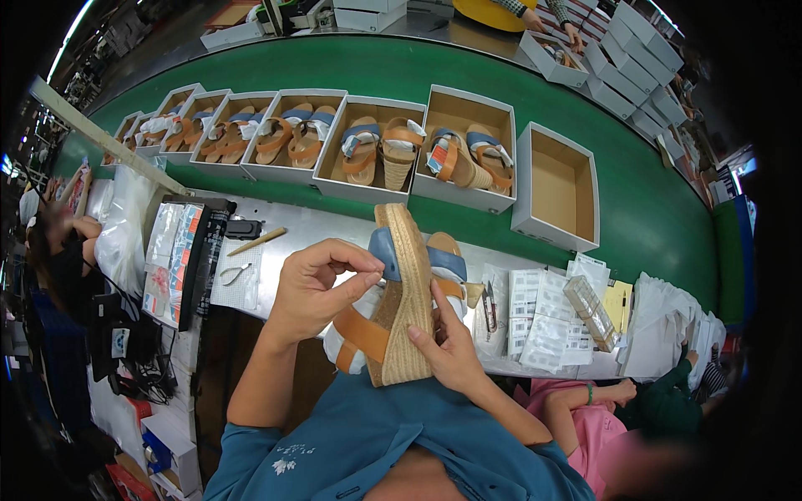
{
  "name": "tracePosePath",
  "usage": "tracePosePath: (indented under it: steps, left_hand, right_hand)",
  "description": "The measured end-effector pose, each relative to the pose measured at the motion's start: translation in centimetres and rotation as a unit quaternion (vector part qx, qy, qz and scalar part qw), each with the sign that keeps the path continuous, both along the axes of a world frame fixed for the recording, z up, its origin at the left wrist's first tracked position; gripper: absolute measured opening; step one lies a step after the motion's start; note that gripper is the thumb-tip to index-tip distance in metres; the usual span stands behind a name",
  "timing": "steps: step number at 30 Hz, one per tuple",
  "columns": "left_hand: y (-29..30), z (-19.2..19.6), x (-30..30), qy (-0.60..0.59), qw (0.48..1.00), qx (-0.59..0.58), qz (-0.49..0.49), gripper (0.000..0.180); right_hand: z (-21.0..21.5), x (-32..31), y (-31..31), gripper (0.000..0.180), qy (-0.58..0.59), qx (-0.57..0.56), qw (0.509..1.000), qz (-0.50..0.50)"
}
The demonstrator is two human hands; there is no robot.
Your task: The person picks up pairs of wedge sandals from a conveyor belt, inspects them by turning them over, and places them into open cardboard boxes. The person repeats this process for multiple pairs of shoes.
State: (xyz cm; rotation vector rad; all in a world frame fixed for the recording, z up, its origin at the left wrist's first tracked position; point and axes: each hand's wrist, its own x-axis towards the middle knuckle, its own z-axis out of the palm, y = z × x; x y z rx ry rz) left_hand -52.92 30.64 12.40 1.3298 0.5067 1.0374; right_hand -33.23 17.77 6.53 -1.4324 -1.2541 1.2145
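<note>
A wedge sandal with a rope-covered sole, a blue strap and a tan strap is held up on its side in front of me. My right hand grips its sole from the right, the thumb pressed to the woven side. My left hand is closed in a pinch beside the blue strap. Anything between those fingertips is too small to make out. White stuffing shows by the tan strap. Partly hidden behind the held shoe, a matching sandal rests on the metal table.
Open boxes of sandals line the green conveyor, with an empty box at their right end. Pliers and a wooden stick lie left; snips and label sheets lie right. People sit on both sides; another's hands work beyond.
</note>
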Motion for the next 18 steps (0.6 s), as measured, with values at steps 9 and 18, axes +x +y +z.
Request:
tracePosePath:
  steps: [9, 18]
  left_hand:
    - [-0.41, -0.21, 0.52, -0.001, 1.0, 0.023, -0.003, 0.018]
    - [-0.85, -0.6, 0.8, 0.007, 1.0, 0.025, 0.008, 0.016]
  right_hand:
    - [0.38, -0.11, -0.13, 0.076, 0.015, -0.011, 1.0, -0.019]
    - [-0.05, 0.27, -0.28, 0.076, -0.021, 0.002, 1.0, -0.001]
